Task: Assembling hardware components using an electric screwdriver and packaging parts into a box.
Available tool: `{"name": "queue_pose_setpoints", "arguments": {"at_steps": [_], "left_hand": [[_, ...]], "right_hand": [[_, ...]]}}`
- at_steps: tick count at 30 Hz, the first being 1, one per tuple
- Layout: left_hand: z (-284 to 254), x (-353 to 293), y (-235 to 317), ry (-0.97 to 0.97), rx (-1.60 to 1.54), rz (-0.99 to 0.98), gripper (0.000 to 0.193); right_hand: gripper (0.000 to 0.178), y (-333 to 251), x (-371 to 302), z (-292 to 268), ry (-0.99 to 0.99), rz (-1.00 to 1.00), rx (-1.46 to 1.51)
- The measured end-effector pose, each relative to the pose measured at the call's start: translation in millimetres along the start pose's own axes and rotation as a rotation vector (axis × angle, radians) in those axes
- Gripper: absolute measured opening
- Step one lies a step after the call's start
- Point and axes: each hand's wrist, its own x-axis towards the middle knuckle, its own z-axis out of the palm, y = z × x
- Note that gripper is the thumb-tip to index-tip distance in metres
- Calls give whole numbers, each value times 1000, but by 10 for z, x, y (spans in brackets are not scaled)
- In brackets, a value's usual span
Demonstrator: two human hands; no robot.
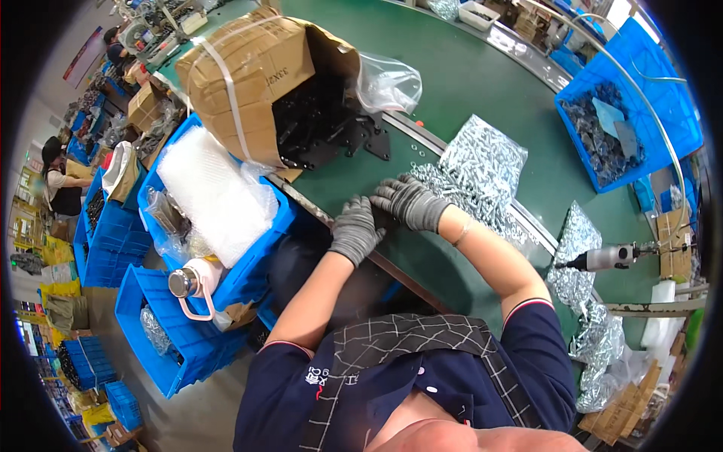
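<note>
Grey-knit-gloved left hand point(356, 232): fingers close together; cannot tell the grip's closure or contents.
Grey-knit-gloved right hand point(411, 203): fingers bent near loose silvery metal pieces point(461, 193); grip's underside hidden.

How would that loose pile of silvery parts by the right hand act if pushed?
The silvery pile would probably spread rather than move as one, since its pieces lie loose. Some might roll, as many look slim. It's likely heavy for its size, judging by the metallic shine.

Grey striped knit gloves point(355, 232) | navy short-sleeved shirt point(265, 395), red-and-white cuff trim point(527, 303), white chest embroidery point(312, 376), pale buttons point(431, 389) | black apron point(407, 337), irregular white grid | thin right-wrist bracelet point(462, 232)
</note>
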Motion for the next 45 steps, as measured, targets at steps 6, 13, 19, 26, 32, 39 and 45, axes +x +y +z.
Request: {"name": "queue_pose_setpoints", "arguments": {"at_steps": [6, 13, 19, 26, 32, 39, 45], "left_hand": [[2, -30, 11, -45, -12, 46, 86], [65, -163, 23, 42, -43, 157, 86], [336, -212, -39, 287, -140, 223, 82], [317, -323, -211, 449, -418, 268, 67], [554, -296, -162, 425, -619, 170, 51], [962, -11, -54, 388, -529, 333, 34], [651, -271, -15, 650, -661, 236, 38]], "right_hand": [[34, 109, 282, 39, -383, -161, -33], [33, 234, 169, -9, -317, -266, 49], [29, 60, 200, -313, -713, 124, 246], [37, -37, 84, -193, -405, 83, 286], [43, 149, 411, -257, -425, 63, 542], [42, 242, 1683, 406, -10, 493, 234], [34, 698, 1076, 25, -45, 409, 894]]}}
